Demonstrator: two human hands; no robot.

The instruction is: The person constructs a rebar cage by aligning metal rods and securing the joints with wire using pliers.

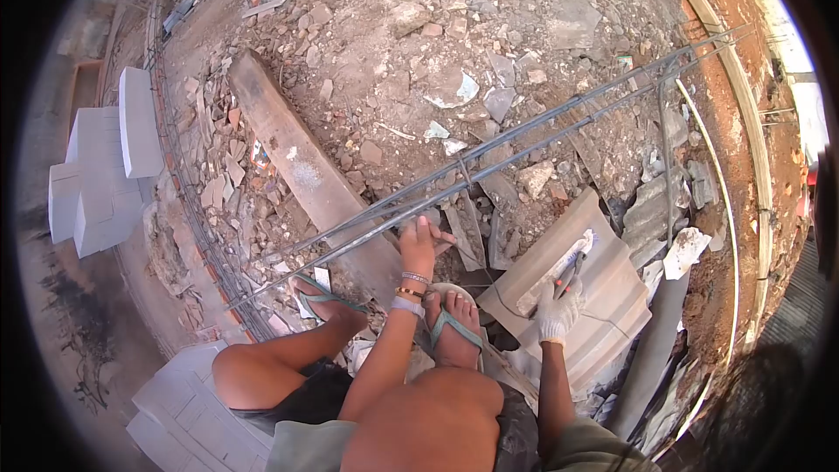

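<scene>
Long steel reinforcing bars (516, 142) run diagonally across in front of me, joined by a bent stirrup (465, 172). My left hand (421, 246), bare with bracelets at the wrist, is just below the lower bar. Its fingers are partly curled around the end of a thin dark wire (476, 260), which trails down to the right. My right hand (561, 308) wears a white knitted glove and is closed around pliers with red on the handles (570, 275). The pliers' head points up, above a corrugated sheet (612, 275). The wire also passes near the glove.
A wooden plank (301, 157) lies under the bars at the left. Rubble (411, 52) covers the ground. Pale stacked blocks (100, 157) stand at far left. A long timber (743, 105) and a pale flexible strip (721, 183) curve along the right. My sandalled feet are beneath the bars.
</scene>
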